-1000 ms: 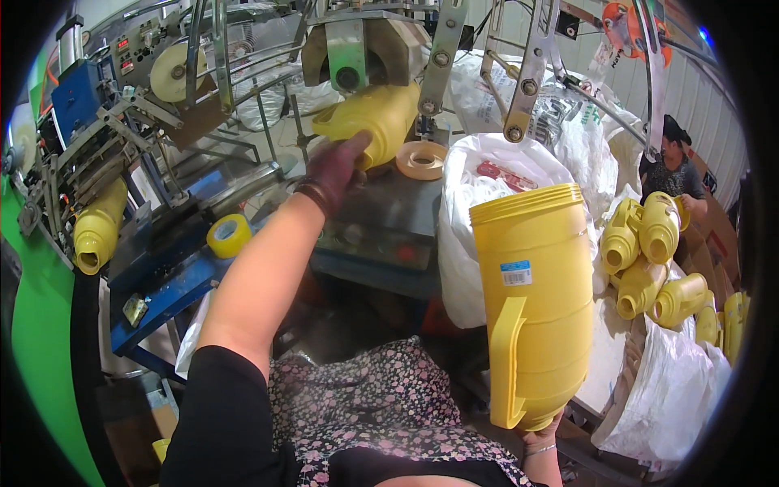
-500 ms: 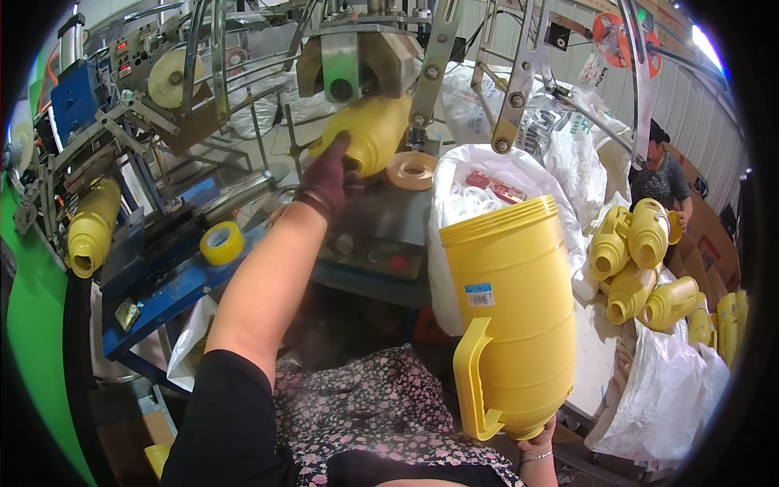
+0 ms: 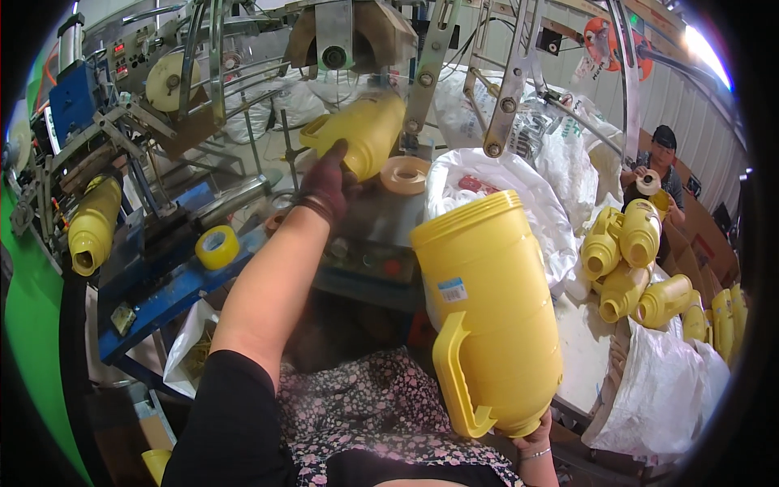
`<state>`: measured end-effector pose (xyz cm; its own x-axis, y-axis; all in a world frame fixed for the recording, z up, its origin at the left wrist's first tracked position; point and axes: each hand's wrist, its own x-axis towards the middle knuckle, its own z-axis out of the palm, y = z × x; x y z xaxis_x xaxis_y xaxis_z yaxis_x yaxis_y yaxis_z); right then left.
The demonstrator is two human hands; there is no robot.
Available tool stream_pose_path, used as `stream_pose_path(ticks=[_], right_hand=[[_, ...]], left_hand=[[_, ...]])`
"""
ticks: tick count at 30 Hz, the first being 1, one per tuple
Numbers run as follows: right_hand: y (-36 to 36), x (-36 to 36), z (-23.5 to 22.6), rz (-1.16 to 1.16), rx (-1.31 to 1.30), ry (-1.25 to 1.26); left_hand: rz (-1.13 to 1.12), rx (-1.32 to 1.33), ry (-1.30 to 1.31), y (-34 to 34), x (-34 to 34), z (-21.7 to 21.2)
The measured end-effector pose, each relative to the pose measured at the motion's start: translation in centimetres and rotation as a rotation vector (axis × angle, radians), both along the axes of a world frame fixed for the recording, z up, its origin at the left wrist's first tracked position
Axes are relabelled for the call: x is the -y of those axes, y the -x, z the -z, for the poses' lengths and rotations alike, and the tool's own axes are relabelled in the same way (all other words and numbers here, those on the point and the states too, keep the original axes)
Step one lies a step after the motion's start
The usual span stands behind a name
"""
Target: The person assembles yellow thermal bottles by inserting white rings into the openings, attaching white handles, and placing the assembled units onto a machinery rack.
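Observation:
My left hand [image 3: 329, 180], in a dark glove, reaches up and grips a yellow plastic jug [image 3: 365, 134] lying on its side under the machine's metal frame [image 3: 426, 65]. My right hand [image 3: 531, 442] holds a second, larger yellow jug [image 3: 487, 312] from below, close to the camera; it stands upright, tilted a little, with its handle toward me and a small label on its side.
A pile of yellow jugs [image 3: 641, 260] lies at the right on white bags. A person [image 3: 653, 170] sits behind them. Another yellow jug [image 3: 93, 223] sits on the machine at the left, near a yellow tape roll [image 3: 217, 246]. A white sack [image 3: 503, 183] stands behind the held jug.
The jug in my right hand has moved left and turned, so its handle now faces me. My left hand stays on the jug at the machine.

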<state>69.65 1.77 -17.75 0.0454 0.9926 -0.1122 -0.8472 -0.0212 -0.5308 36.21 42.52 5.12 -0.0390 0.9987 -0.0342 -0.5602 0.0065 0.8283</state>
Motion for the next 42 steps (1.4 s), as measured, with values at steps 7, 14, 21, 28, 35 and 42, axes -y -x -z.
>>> stream_pose_path(ticks=[7,14,21,28,35,42], right_hand=[[-1.3,0.4,-3.8,0.139,0.237,-0.050],[1.0,-9.4,-9.0,-0.041,0.372,-0.076],[22.5,-20.3,-12.3,-0.286,0.118,-0.052],[29.7,-37.9,-19.9,-0.029,-0.159,-0.061],[28.8,-43.0,-18.5,-0.094,-0.190,-0.163],[24.9,-44.4,-15.8,-0.300,-0.055,-0.237]], left_hand=[[-0.285,-1.251,-0.677,9.9,17.1,5.0],[-0.552,-0.736,-0.119,27.8,35.6,13.1],[-0.817,-0.874,-0.022,28.3,44.0,9.9],[-0.558,-0.968,-0.075,25.8,45.4,5.2],[0.423,-1.563,0.447,24.5,41.9,0.2],[0.109,-1.478,0.286,19.9,37.4,1.6]])
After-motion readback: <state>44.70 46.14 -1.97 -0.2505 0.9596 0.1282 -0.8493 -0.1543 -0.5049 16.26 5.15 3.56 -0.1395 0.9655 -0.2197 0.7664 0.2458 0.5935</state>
